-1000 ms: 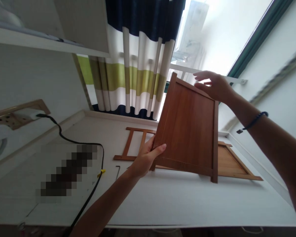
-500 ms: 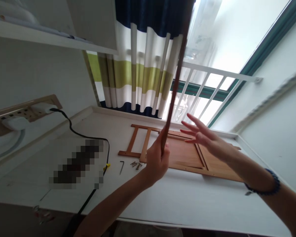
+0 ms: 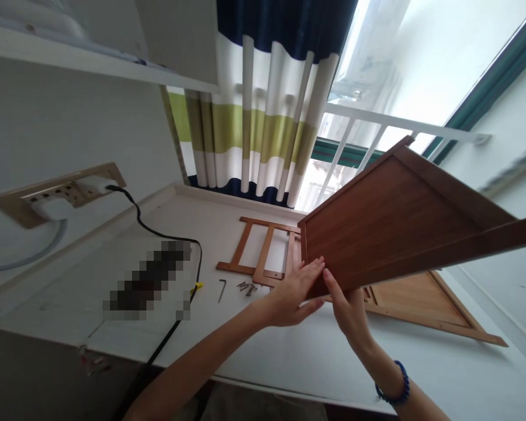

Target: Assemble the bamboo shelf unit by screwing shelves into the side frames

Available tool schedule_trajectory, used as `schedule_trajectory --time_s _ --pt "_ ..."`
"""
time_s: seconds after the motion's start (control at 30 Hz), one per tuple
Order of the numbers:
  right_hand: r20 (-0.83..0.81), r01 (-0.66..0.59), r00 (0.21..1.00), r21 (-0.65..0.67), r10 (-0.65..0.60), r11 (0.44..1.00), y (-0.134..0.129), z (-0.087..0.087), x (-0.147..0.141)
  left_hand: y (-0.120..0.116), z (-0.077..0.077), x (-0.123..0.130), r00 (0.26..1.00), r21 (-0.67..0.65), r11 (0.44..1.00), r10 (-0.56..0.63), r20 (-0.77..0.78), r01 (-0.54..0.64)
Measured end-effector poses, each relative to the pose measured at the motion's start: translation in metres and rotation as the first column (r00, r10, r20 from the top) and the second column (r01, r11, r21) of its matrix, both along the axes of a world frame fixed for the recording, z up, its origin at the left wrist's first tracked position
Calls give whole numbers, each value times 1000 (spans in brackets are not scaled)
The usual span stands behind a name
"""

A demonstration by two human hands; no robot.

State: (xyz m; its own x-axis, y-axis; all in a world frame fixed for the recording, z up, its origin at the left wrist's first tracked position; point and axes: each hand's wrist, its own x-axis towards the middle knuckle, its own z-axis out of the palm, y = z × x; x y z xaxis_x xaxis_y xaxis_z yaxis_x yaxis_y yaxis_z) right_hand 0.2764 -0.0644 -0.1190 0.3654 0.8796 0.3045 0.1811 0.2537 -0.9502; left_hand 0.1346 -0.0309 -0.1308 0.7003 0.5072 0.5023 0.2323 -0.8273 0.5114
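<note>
A framed brown wooden panel (image 3: 390, 216) is held tilted above the white table, its far end rising to the right. My left hand (image 3: 296, 295) lies against its near left corner with fingers extended and the thumb apart. Gripping the lower edge beside it is my right hand (image 3: 350, 313), thumb on the face and the other fingers partly hidden beneath. Under the panel, flat wooden frames (image 3: 263, 251) and a lighter panel (image 3: 414, 298) rest on the table. To their left lie a hex key (image 3: 221, 289) and several screws (image 3: 248, 287).
The white table (image 3: 254, 351) meets a wall with a socket strip (image 3: 56, 193) at left. A black cable (image 3: 158, 234) crosses the table beside a pixelated dark object (image 3: 151, 278) and a yellow piece (image 3: 196, 287). Behind are a striped curtain (image 3: 263, 128) and a white railing (image 3: 377, 120).
The panel, earlier upright and edge-on in my left hand, has swung down to the right, showing its face. My right hand has moved left and taken hold of it. My left hand's grip has loosened.
</note>
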Motion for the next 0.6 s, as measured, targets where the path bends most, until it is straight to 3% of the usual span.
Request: schedule_trajectory --time_s 0.03,0.1,0.13,0.17,0.23,0.37,0.47,0.6 --pt "7 35 999 11 -35 999 0 0 -2 5 0 -9 998 -102 994 36 55 -30" --pt "16 102 995 30 -102 994 2 1 -6 20 -3 -26 953 -272 944 241 184 -187" --pt "18 127 992 35 -127 991 4 2 -8 30 -6 -33 900 -352 886 386 202 -301" --pt "19 147 989 39 -148 988 6 1 -11 41 -11 -40 825 -426 793 541 162 -436" --pt "17 174 984 40 -175 984 11 -1 -18 62 -23 -49 745 -496 673 663 74 -549" --pt "19 186 982 21 -187 982 24 -13 -35 91 -49 -55 717 -597 539 691 -90 -594" --pt "31 169 985 2 -169 986 34 -21 -46 93 -58 -53 733 -624 509 662 -157 -593" --pt "52 172 984 -14 -171 985 44 -25 -53 86 -60 -50 742 -634 503 646 -176 -588"
